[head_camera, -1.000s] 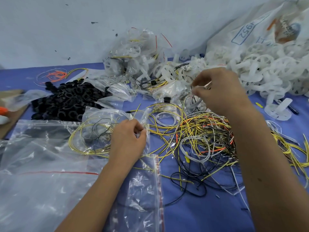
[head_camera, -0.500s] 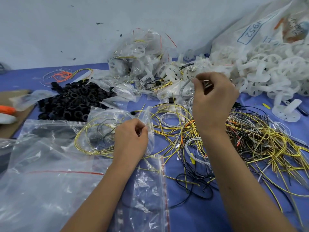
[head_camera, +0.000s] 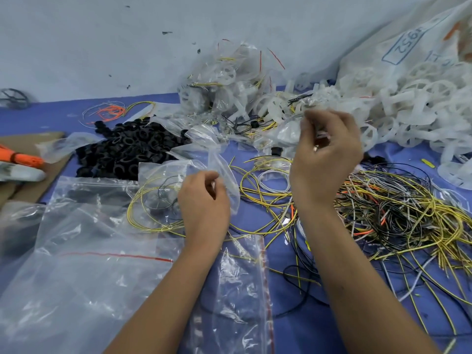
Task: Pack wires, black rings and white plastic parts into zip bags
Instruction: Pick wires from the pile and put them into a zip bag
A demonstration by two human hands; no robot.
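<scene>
My left hand [head_camera: 204,203] pinches the mouth of a small zip bag [head_camera: 163,192] that holds coiled yellow and black wires. My right hand [head_camera: 327,149] is raised above the table with curled fingers pinching thin wire ends near its thumb; the wire itself is blurred. A tangle of yellow, black, grey and orange wires [head_camera: 383,208] lies to the right of my right forearm. A heap of black rings [head_camera: 127,149] sits at the left. White plastic parts [head_camera: 421,111] are piled at the back right.
Empty zip bags [head_camera: 97,264] with red seal lines spread over the blue table [head_camera: 293,328] at the front left. Filled bags [head_camera: 224,80] are heaped against the back wall. A large white sack [head_camera: 408,39] leans at the right. Cardboard and an orange tool [head_camera: 23,157] lie at the far left.
My right hand has drawn back from the white parts toward the middle, lifting thin wire. My left hand has kept its grip on the bag's mouth.
</scene>
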